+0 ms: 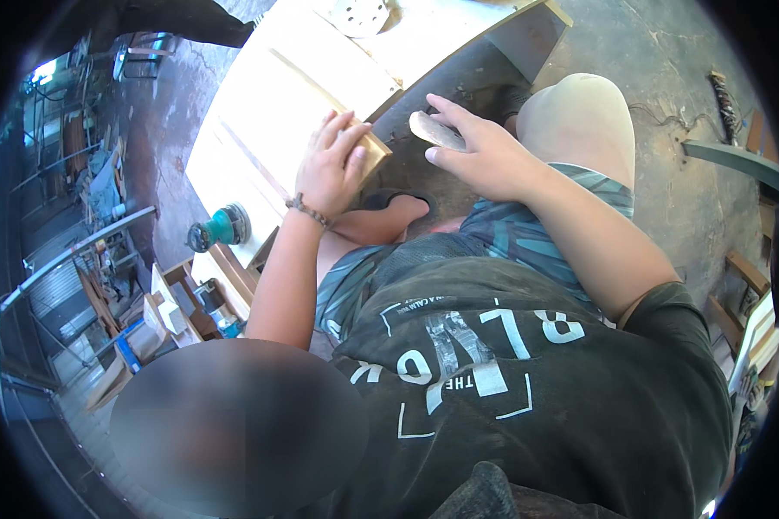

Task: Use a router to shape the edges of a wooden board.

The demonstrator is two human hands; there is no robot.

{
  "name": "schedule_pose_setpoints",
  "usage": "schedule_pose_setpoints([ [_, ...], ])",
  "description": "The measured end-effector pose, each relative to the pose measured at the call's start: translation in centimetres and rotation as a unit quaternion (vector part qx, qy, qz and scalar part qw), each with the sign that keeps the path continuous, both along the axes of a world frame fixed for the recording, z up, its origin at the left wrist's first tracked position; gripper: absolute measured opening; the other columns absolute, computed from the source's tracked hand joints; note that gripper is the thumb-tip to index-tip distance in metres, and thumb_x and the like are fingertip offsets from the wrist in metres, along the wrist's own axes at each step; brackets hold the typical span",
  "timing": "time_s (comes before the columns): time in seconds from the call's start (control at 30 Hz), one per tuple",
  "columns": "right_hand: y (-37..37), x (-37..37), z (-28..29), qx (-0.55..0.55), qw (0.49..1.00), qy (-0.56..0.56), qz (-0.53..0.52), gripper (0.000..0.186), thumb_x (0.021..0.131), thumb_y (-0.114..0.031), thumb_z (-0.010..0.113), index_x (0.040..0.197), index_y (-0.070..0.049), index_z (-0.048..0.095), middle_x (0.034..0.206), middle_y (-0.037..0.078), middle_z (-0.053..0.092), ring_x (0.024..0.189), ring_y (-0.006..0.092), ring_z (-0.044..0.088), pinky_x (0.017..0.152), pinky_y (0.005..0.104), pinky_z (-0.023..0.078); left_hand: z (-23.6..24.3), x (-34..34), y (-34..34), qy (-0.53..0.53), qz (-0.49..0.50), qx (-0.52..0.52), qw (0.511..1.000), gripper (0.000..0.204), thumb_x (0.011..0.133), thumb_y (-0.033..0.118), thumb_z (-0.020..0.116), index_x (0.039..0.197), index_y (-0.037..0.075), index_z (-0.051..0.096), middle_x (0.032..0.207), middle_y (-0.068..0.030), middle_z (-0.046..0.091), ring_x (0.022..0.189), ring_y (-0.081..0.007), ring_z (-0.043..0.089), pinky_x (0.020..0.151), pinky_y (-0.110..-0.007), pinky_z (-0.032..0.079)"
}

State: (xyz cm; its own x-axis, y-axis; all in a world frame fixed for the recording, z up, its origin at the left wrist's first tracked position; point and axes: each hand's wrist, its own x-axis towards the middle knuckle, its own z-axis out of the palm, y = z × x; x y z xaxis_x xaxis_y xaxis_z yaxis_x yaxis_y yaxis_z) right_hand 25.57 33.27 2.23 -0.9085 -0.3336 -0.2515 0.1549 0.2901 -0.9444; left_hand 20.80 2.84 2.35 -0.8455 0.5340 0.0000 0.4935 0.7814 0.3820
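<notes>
My left hand (331, 164), with a bracelet at its wrist, lies over the near end of a wooden board (376, 154) on the bright worktable. Its fingers bend across the board, with the thumb at the near side. Off the table's edge, my right hand (480, 151) holds a pale, flat piece of what looks like sandpaper (435, 131) between thumb and fingers. A small gap separates this piece from the board's end. The underside of the left hand is hidden.
A green sander (225, 227) rests at the table's left near corner. A round white disc with holes (360, 16) lies at the far end. Wood offcuts and a power tool (212, 298) sit in a box at lower left. A curved green bar (736, 163) juts in at right.
</notes>
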Motion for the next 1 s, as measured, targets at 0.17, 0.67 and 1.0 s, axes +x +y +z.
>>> schedule_pose_setpoints([
  [0.17, 0.3, -0.5, 0.4, -0.023, 0.999, -0.023, -0.031, 0.091, 0.101, -0.038, 0.069, 0.170, 0.004, 0.027, 0.156, 0.034, 0.057, 0.142, 0.0449, 0.060, 0.119, 0.0443, 0.047, -1.1, -7.7, -3.2, 0.052, 0.011, -0.036, 0.998, 0.030, 0.105, 0.020, 0.065, 0.132, 0.012, 0.075, 0.153, -0.0191, 0.062, 0.152, -0.0441, 0.047, 0.126, -0.051, 0.041],
  [0.67, -0.3, -1.9, -0.3, -0.062, 0.997, -0.045, -0.032, 0.091, 0.100, -0.040, 0.071, 0.169, 0.004, 0.031, 0.145, 0.036, 0.064, 0.136, 0.0438, 0.065, 0.115, 0.0436, 0.050, -2.3, -26.1, -11.7, -0.044, 0.209, -0.194, 0.957, 0.100, 0.103, 0.073, 0.054, 0.171, 0.003, 0.033, 0.174, -0.0258, 0.038, 0.163, -0.0390, 0.034, 0.131, -0.044, 0.032],
  [1.0, -1.9, -1.9, -0.7, -0.216, 0.953, -0.200, 0.068, 0.051, 0.101, -0.030, 0.076, 0.141, 0.000, 0.065, 0.115, 0.009, 0.074, 0.101, 0.0140, 0.069, 0.082, 0.0333, 0.059, -2.2, -17.4, -21.3, -0.067, 0.389, -0.241, 0.886, 0.102, 0.104, 0.081, 0.037, 0.172, 0.006, 0.031, 0.172, -0.0286, 0.038, 0.161, -0.0444, 0.035, 0.132, -0.050, 0.030],
])
